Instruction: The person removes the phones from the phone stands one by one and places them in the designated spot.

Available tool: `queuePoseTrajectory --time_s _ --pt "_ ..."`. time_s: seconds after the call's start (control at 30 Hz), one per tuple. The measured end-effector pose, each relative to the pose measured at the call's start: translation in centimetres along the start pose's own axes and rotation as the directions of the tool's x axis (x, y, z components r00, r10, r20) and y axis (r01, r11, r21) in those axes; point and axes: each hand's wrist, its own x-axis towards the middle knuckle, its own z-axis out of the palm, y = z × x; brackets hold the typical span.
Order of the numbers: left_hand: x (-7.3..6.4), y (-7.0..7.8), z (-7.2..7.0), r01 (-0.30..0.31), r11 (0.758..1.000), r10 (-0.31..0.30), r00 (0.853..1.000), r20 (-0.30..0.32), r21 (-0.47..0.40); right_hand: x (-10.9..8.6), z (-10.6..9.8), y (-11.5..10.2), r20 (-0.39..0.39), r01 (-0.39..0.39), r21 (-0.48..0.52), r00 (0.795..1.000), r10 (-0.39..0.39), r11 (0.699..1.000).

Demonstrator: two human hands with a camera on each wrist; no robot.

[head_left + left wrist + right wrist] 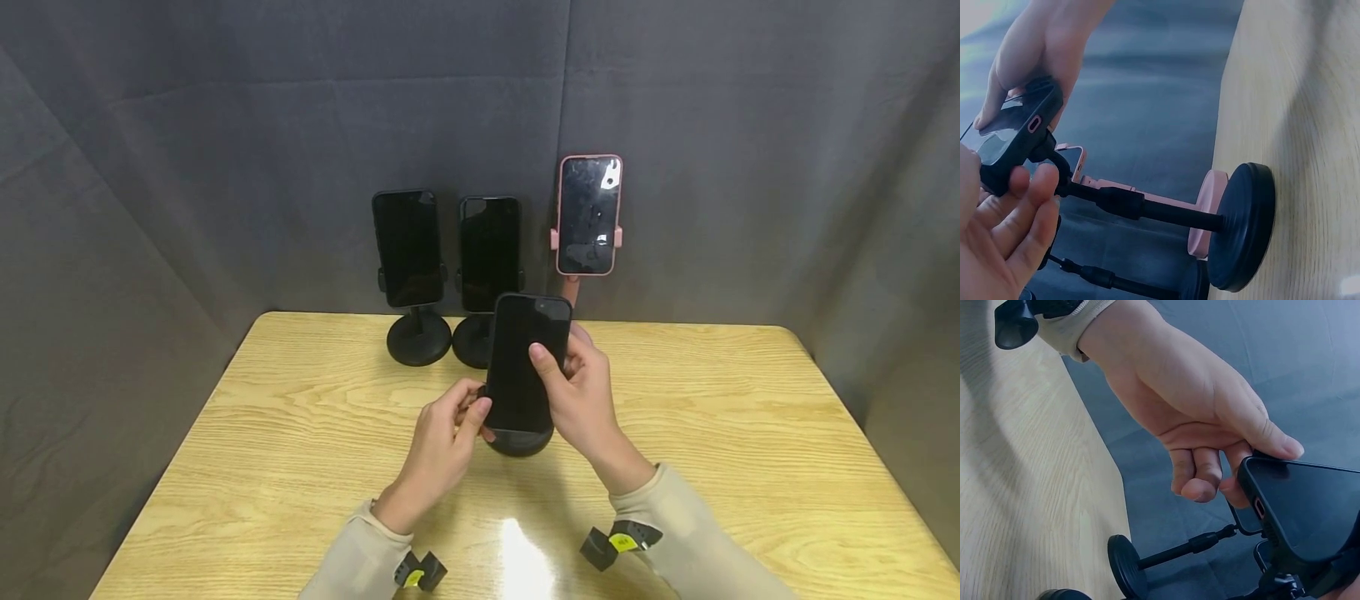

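A black smartphone point(517, 367) stands upright in front of me, its dark screen towards me, on a black phone stand point(521, 442). My right hand point(585, 400) grips the phone's right side, thumb laid on the screen and fingers behind. At the lower left edge, my left hand point(442, 442) pinches the side of the stand's holder with thumb and curled fingers. In the left wrist view the stand's pole point(1185, 217) runs from behind the phone to a round base point(1244, 228) on the table. The phone covers most of the holder.
Behind stand two black stands with dark phones, one at left point(408, 250) and one at centre point(491, 250). A pink-cased phone point(590, 212) sits higher in a pink stand point(572, 289) to the right. The wooden table point(720, 417) ends at a grey curtain point(750, 167).
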Motion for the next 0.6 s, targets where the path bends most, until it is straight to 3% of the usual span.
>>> queuePoseTrajectory --time_s 0.23,0.6 --pt "0.04 0.03 0.04 -0.042 0.994 0.046 0.998 -0.04 0.096 0.13 0.04 -0.28 -0.011 0.001 -0.007 1.0 -0.001 1.0" --pt "-0.04 0.18 0.18 -0.05 0.988 0.058 0.997 -0.047 0.145 0.1 0.17 -0.64 -0.033 0.006 0.001 0.999 -0.006 1.0"
